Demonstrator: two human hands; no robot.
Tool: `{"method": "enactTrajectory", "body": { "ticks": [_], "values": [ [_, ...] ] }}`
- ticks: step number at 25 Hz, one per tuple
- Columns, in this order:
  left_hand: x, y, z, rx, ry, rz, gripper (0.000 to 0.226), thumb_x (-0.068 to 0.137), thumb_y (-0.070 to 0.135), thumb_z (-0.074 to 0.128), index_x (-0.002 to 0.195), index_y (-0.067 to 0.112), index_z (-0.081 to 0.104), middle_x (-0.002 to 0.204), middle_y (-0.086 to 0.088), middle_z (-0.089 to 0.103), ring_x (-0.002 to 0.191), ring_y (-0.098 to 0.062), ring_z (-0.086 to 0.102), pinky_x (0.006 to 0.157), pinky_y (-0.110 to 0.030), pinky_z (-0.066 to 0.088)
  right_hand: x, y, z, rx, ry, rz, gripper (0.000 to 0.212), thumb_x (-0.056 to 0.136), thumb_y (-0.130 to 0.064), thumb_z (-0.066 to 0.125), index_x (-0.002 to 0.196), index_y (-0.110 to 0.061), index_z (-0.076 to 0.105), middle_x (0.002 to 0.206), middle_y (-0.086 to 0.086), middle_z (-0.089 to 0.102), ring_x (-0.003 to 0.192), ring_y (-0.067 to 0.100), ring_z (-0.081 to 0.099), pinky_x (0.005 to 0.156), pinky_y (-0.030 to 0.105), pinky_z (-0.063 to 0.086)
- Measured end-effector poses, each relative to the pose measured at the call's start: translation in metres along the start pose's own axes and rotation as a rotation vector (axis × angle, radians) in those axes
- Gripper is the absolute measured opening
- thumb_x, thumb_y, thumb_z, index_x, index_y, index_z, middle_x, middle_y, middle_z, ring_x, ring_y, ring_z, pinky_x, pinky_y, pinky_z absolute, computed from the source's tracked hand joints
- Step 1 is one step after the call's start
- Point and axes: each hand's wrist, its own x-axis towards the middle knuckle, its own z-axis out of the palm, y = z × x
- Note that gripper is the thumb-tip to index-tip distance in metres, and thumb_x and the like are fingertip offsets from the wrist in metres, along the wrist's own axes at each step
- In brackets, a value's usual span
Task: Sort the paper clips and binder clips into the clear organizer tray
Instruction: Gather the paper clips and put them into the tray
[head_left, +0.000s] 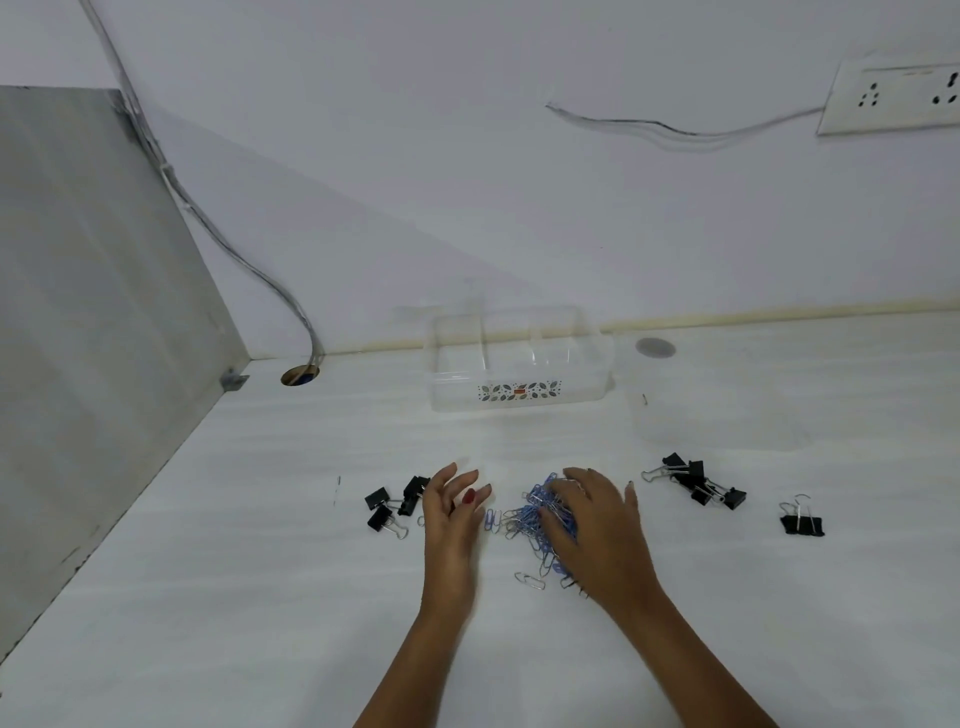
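A heap of blue and silver paper clips (527, 519) lies on the white table between my hands. My right hand (597, 525) rests palm down on the heap's right side, fingers curled over clips. My left hand (452, 506) stands edge-on just left of the heap, fingers apart and holding nothing. Black binder clips lie in three spots: a group (392, 506) left of my left hand, a group (698, 483) to the right, and one pair (802, 522) further right. The clear organizer tray (519, 397) stands behind, near the wall, with nothing seen inside.
A clear lid (717, 410) lies flat to the right of the tray. A grey side panel (93, 322) closes the table's left. A cable hole (300, 375) with a cable sits at the back left. A socket plate (893, 96) hangs on the wall.
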Motion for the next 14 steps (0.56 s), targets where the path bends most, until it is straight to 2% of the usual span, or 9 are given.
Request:
{"method": "enactTrajectory", "body": {
  "ticks": [2, 3, 6, 8, 10, 12, 14],
  "values": [
    [-0.002, -0.008, 0.004, 0.165, -0.004, 0.041, 0.032, 0.078, 0.027, 0.051, 0.109, 0.033, 0.051, 0.118, 0.005, 0.055, 0.117, -0.017, 0.051, 0.093, -0.023, 0.042, -0.004, 0.009, -0.007, 0.102, -0.002, 0.097, 0.056, 0.078, -0.056, 0.036, 0.113, -0.018, 0.061, 0.123, 0.005, 0.060, 0.118, 0.024, 0.052, 0.101, 0.057, 0.032],
    [-0.003, -0.012, 0.007, 0.248, -0.033, 0.028, 0.033, 0.080, 0.032, 0.049, 0.113, 0.032, 0.050, 0.124, 0.005, 0.053, 0.121, -0.015, 0.048, 0.094, -0.020, 0.042, -0.007, 0.013, -0.009, 0.110, -0.055, 0.120, 0.065, 0.076, -0.063, 0.035, 0.120, -0.019, 0.056, 0.131, 0.006, 0.054, 0.125, 0.024, 0.046, 0.104, 0.055, 0.028],
    [-0.001, -0.019, 0.019, 0.459, -0.161, -0.002, 0.053, 0.080, 0.055, 0.044, 0.128, 0.033, 0.041, 0.136, 0.013, 0.043, 0.129, -0.007, 0.039, 0.105, -0.023, 0.037, -0.013, 0.013, -0.008, -0.008, -0.310, 0.020, 0.095, 0.061, -0.087, 0.030, 0.139, -0.032, 0.029, 0.154, 0.001, 0.020, 0.143, 0.024, 0.012, 0.113, 0.053, 0.007],
    [0.002, -0.019, 0.026, 0.432, -0.206, -0.036, 0.050, 0.087, 0.052, 0.041, 0.132, 0.030, 0.037, 0.138, 0.013, 0.040, 0.129, -0.005, 0.037, 0.100, -0.009, 0.036, -0.011, 0.009, -0.002, -0.075, -0.371, -0.029, 0.101, 0.056, -0.091, 0.020, 0.141, -0.038, 0.019, 0.156, -0.002, 0.011, 0.144, 0.024, 0.002, 0.113, 0.054, 0.003],
    [0.005, -0.016, 0.025, 0.296, -0.234, -0.070, 0.042, 0.094, 0.038, 0.038, 0.133, 0.023, 0.039, 0.138, 0.010, 0.042, 0.128, -0.006, 0.038, 0.090, 0.000, 0.039, -0.004, 0.006, 0.005, -0.039, -0.312, -0.012, 0.091, 0.065, -0.086, 0.023, 0.139, -0.035, 0.028, 0.153, 0.001, 0.024, 0.142, 0.028, 0.013, 0.111, 0.057, 0.010],
    [0.007, -0.016, 0.019, 0.170, -0.208, -0.076, 0.031, 0.097, 0.026, 0.038, 0.127, 0.027, 0.045, 0.131, 0.015, 0.047, 0.129, -0.009, 0.041, 0.090, -0.010, 0.044, 0.004, 0.004, 0.009, 0.002, -0.213, -0.023, 0.070, 0.077, -0.068, 0.032, 0.132, -0.027, 0.043, 0.141, 0.004, 0.044, 0.134, 0.028, 0.035, 0.106, 0.057, 0.026],
    [0.008, -0.014, 0.013, 0.096, -0.146, -0.071, 0.026, 0.091, 0.029, 0.046, 0.116, 0.034, 0.052, 0.124, 0.018, 0.051, 0.126, -0.013, 0.045, 0.090, -0.019, 0.045, 0.006, 0.005, 0.009, 0.121, -0.093, -0.021, 0.057, 0.081, -0.055, 0.037, 0.121, -0.019, 0.053, 0.126, 0.002, 0.056, 0.118, 0.024, 0.051, 0.097, 0.044, 0.041]
  ]
}}
